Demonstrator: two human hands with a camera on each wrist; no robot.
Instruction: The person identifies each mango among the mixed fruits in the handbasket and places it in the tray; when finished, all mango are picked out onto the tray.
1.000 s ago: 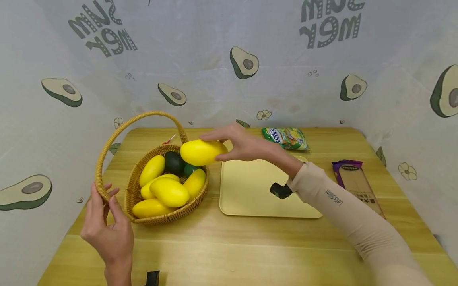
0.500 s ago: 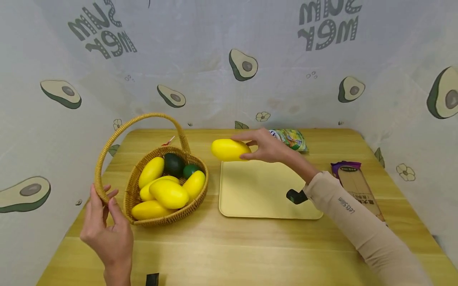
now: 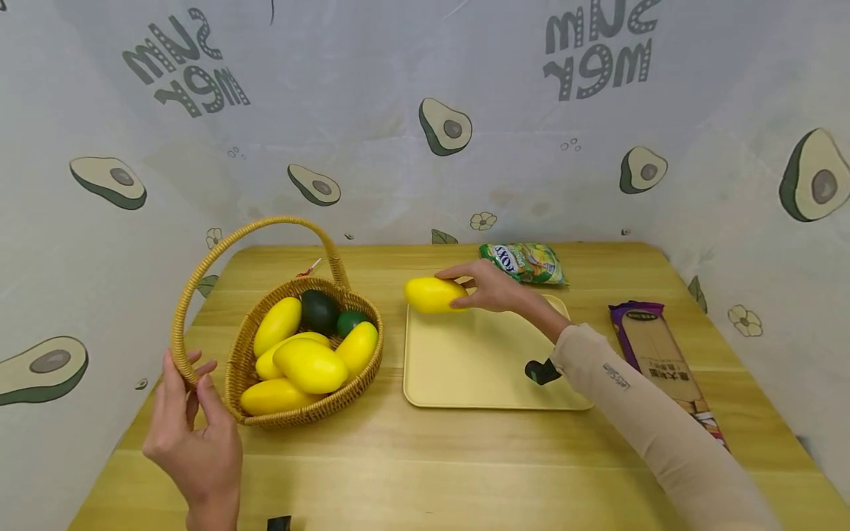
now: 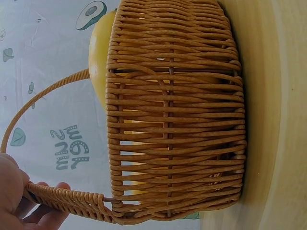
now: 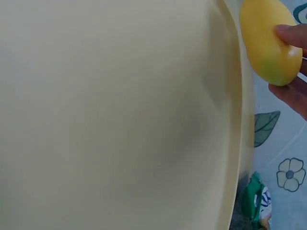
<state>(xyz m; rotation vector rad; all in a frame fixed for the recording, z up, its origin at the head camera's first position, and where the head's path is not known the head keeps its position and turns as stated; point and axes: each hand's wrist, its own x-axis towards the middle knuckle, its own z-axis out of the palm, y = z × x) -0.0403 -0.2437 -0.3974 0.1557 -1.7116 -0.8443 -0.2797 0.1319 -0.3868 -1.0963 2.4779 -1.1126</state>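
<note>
My right hand (image 3: 488, 287) holds a yellow mango (image 3: 432, 295) by its right end, over the far left corner of the pale yellow tray (image 3: 478, 369). In the right wrist view, thumb and fingers pinch that mango (image 5: 268, 43) beyond the tray's edge. My left hand (image 3: 199, 435) grips the handle (image 3: 188, 302) of a wicker basket (image 3: 352, 387) low on its left side. Several yellow mangoes (image 3: 311, 365) lie in the basket with a dark green fruit (image 3: 319, 312) and a smaller green one (image 3: 350, 322). In the left wrist view the woven basket wall (image 4: 177, 120) fills the middle.
A green FOX'S bag (image 3: 524, 263) lies behind the tray. To its right is a long packet with a purple end (image 3: 664, 361). A small red and white item (image 3: 309, 268) sits behind the basket. Printed curtains surround the wooden table (image 3: 412, 472).
My right hand has carried the mango from above the basket rightward, then lowered it toward the tray's far left corner. The left hand keeps its grip on the handle.
</note>
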